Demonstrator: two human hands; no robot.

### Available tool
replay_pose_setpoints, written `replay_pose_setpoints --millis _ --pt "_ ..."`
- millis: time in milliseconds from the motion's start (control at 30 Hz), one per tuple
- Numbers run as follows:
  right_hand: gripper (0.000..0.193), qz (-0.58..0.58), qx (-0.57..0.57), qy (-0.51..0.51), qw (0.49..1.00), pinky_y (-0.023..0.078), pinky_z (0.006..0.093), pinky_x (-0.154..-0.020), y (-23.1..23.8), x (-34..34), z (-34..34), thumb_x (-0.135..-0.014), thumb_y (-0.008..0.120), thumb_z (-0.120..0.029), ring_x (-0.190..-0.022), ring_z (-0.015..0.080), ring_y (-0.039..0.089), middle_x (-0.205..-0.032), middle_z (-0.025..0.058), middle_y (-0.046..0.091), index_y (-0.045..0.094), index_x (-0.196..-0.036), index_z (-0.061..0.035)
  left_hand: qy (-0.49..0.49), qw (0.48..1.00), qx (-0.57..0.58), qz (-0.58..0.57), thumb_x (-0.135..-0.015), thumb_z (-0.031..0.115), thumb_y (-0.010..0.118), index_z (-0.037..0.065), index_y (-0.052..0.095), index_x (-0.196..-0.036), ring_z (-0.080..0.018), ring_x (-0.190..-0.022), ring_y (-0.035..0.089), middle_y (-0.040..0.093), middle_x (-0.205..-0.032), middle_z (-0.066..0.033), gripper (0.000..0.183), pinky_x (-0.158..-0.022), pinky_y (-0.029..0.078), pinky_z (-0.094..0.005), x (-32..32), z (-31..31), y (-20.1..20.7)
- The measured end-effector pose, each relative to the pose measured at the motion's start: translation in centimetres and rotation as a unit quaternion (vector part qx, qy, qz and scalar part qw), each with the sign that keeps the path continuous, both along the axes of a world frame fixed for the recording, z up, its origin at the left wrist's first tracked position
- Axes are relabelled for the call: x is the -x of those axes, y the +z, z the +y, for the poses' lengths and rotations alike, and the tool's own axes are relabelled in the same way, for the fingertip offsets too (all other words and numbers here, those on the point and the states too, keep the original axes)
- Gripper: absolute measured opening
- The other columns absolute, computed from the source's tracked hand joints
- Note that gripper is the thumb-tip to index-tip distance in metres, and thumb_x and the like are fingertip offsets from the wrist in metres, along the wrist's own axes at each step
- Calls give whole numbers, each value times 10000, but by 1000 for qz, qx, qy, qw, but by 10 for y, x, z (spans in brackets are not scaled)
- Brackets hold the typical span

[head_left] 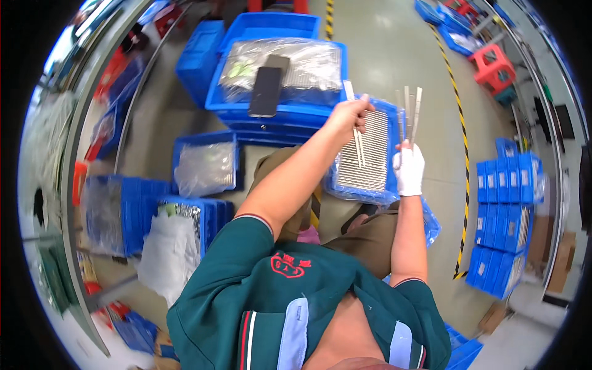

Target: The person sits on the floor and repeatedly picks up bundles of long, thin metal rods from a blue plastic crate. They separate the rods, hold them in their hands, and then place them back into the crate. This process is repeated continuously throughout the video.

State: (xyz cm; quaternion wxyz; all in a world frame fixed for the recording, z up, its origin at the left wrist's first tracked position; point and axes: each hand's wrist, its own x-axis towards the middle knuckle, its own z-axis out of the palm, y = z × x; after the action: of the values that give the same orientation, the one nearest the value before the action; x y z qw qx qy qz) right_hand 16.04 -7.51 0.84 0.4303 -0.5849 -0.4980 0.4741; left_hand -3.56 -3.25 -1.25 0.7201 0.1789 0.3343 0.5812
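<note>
My bare left hand (349, 116) grips a couple of thin pale metal strips (354, 126) that cross above a blue tray (391, 185) lined with rows of the same strips. My right hand (408, 168), in a white glove, holds up three similar strips (409, 114) fanned out above the tray's right edge. The tray lies near my knees in front of me. Both arms reach forward from my green shirt.
A stack of blue bins (279, 105) with a plastic-covered top and a black phone (266, 91) stands ahead on the left. More blue trays (205, 165) lie to the left, blue crates (505, 209) to the right. A yellow-black floor stripe (464, 154) runs past red stools (493, 66).
</note>
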Motion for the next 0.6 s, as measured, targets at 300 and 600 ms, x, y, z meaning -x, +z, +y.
replay_pose_setpoints --millis 300,600 --pt "232 -77 -21 41 996 365 258 -474 -8 -8 -12 -900 566 -218 -484 84 445 -541 6 503 518 -758 -41 -27 995 -19 -98 -941 321 506 6 577 -884 -102 -557 377 446 -682 -13 328 -523 366 -263 -20 13 11" --pt "158 -95 -10 -9 995 352 243 -462 -10 -19 -7 -889 575 -185 -494 66 440 -567 -6 510 559 -867 -29 -30 998 -26 -44 -905 306 578 35 583 -854 -75 -516 403 470 -672 12 276 -459 356 -224 -35 13 14"
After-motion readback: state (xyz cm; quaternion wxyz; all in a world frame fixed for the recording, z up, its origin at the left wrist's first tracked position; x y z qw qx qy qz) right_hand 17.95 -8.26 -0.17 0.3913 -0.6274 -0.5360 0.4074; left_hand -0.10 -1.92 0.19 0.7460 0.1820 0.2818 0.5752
